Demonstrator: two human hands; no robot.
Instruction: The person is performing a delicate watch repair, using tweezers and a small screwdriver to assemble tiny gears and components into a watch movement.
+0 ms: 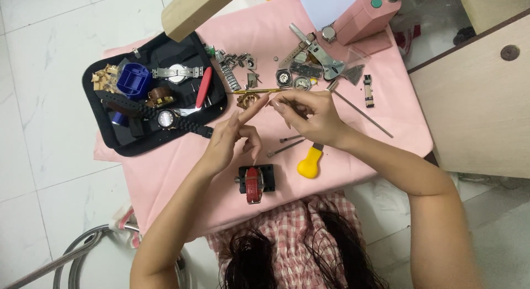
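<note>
White marble floor tiles surround a low table draped in a pink cloth (165, 173); everything below is placed against the black watch holder (256, 180) near the cloth's front edge, which clamps a watch with a red strap. Just above that holder the left hand (231, 139) hovers, index finger stretched out and the other fingers curled loosely, clamped on nothing; up and to the right of the holder the right hand (309, 113) has its fingertips pinched together, probably on some tiny part, though it is too small to tell; the two hands' fingertips nearly meet. Right of the holder lies a yellow-handled tool (309, 162); far up and left of it sits an open black tool case (154, 90) holding watches, a blue block and a red-handled tool; straight above, beyond the hands, lie scattered metal watch parts (292, 76).
</note>
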